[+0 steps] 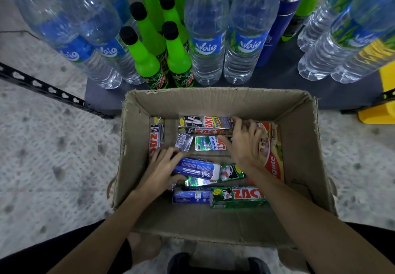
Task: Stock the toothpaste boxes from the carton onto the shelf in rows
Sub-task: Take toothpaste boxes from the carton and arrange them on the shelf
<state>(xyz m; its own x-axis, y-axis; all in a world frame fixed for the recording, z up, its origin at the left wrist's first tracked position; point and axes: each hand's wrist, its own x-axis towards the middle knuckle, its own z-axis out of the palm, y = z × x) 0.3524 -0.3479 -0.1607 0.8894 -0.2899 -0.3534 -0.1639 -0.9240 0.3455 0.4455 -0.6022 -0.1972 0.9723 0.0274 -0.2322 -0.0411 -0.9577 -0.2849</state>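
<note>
An open cardboard carton (299,167) sits on the floor below me, with several toothpaste boxes lying loose inside. My left hand (162,167) is closed around a blue Safi box (196,168) near the carton's left side. My right hand (241,143) reaches in with fingers spread over a silver Zact box (205,122) at the far side; I cannot see whether it grips it. A green Zact box (237,196) lies near me, and a red Colgate box (271,152) leans at the right wall.
Just beyond the carton is a low dark shelf (277,90) crowded with clear water bottles (208,45), green soda bottles (147,60) and a blue flask (275,28). A black slotted rail (53,90) runs on the left. A yellow object (378,111) sits at the right.
</note>
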